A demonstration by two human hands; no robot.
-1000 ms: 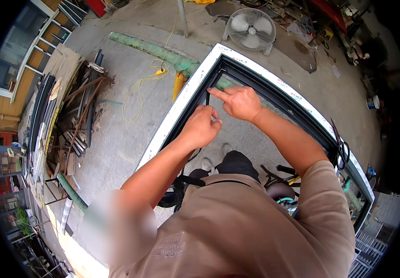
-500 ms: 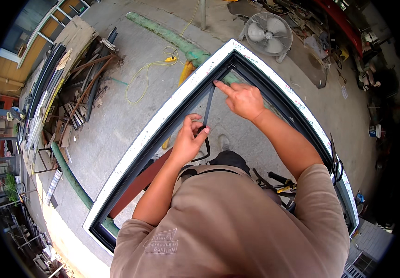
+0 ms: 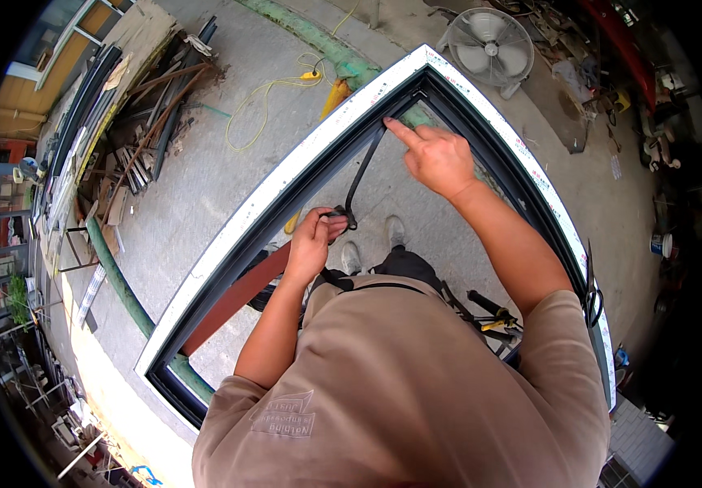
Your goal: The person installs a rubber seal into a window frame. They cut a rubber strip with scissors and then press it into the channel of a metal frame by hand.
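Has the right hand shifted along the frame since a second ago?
Yes. The right hand, finger pressing the black gasket strip, now sits closer to the window frame corner than before.

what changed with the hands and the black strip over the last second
The left hand slid back along the black rubber strip, away from the right hand, so a longer stretch now hangs between them. The right forefinger stays pressed at the window frame near its corner.

left hand (image 3: 312, 237) curled closed near the chest, right hand (image 3: 436, 159) stretched forward, index finger extended.
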